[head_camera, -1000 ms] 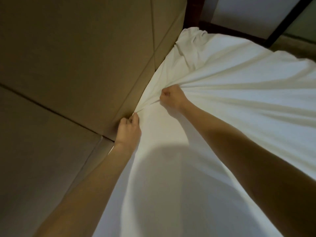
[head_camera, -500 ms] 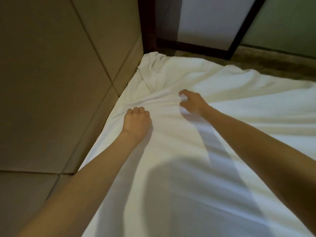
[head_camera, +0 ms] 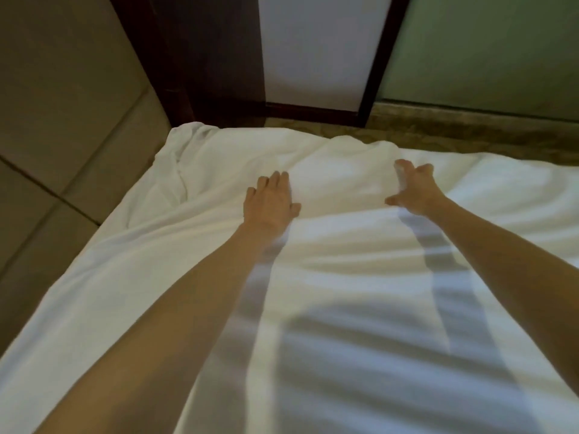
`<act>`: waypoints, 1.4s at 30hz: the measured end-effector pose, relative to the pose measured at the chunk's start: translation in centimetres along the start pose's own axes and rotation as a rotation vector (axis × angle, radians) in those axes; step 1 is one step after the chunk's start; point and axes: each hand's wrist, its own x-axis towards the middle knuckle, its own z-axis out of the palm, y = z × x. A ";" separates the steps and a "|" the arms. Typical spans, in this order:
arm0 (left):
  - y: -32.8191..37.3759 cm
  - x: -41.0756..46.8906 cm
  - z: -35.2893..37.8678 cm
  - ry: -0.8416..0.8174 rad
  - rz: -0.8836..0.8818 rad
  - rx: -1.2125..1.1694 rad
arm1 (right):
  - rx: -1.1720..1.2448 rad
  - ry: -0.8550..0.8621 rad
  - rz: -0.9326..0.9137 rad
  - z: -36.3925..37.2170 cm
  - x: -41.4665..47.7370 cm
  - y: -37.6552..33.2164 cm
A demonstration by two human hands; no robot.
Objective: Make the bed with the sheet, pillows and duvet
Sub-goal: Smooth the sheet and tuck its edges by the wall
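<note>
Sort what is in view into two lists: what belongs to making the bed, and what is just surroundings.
Part of the job:
- white sheet, spread over the bed, bunched at the far left corner
- left hand, flat on the sheet
- right hand, fingers spread, on the sheet

Just surroundings:
- padded headboard panels
- dark wooden frame with a pale panel
- green wall

No pillows or duvet are in view.

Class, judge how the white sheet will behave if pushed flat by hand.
The sheet is probably floppy: it lies in soft wrinkles. It likely slides and bunches, as at the corner. It seems light under the left hand.
</note>
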 end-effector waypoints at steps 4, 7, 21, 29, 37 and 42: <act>2.4 3.9 1.0 -0.058 -0.203 -0.120 | -0.027 -0.014 -0.070 1.5 1.6 2.7; 2.6 6.3 0.9 -0.180 -0.156 -0.248 | -0.010 0.077 -0.060 2.4 2.7 3.0; 0.5 9.4 -0.9 -0.375 0.014 -0.046 | 0.679 0.078 0.077 -1.9 7.1 -3.5; 0.1 10.7 -3.4 -0.036 -0.016 0.171 | 0.745 0.178 0.032 -0.2 8.4 -4.4; -0.8 11.8 -0.6 0.097 -0.163 0.139 | 0.661 0.164 0.003 2.9 8.5 -3.7; -0.4 11.8 3.0 0.160 -0.243 0.067 | 0.505 0.243 -0.065 5.9 9.6 -2.3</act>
